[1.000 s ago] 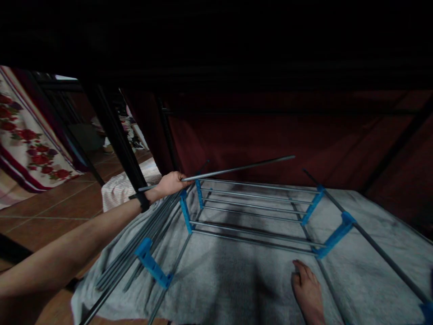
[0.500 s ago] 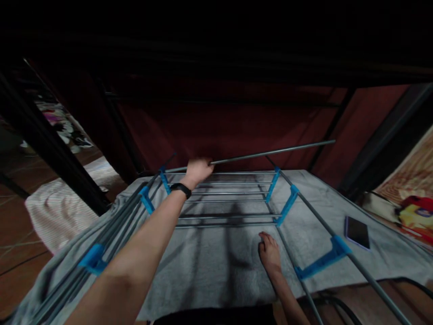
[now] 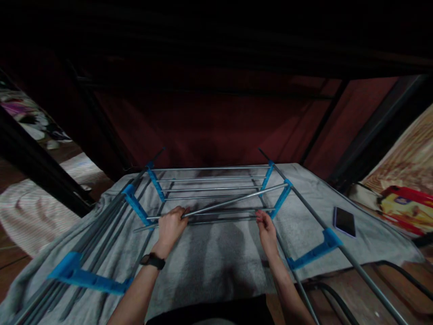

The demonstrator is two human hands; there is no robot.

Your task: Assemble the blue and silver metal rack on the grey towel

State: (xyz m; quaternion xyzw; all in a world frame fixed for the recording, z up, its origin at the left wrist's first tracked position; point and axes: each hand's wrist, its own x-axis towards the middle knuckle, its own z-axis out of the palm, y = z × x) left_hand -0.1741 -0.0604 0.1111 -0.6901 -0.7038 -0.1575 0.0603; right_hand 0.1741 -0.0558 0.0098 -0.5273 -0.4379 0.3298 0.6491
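My left hand (image 3: 172,227), with a dark watch on its wrist, is closed around a loose grey metal tube (image 3: 237,199). The tube slants up to the right across a partly built rack of metal tubes, its far end near a blue plastic bracket (image 3: 281,201). Several crossbars (image 3: 213,179) span the rack between blue brackets on both sides. My right hand (image 3: 267,230) is near the right end of the lower crossbars, fingers partly bent and apart, apparently holding nothing. Whether its fingertips touch a bar I cannot tell.
A grey blanket (image 3: 206,266) lies under the rack. More loose tubes (image 3: 98,230) lie along the left side. A phone (image 3: 344,221) rests on the blanket at right, with a red and yellow package (image 3: 404,208) beyond. Dark posts and a dark red panel (image 3: 209,126) stand behind.
My left hand has come down and nearer with the tube, which now lies lower across the rack. My right hand has lifted from the blanket towards the lower crossbars.
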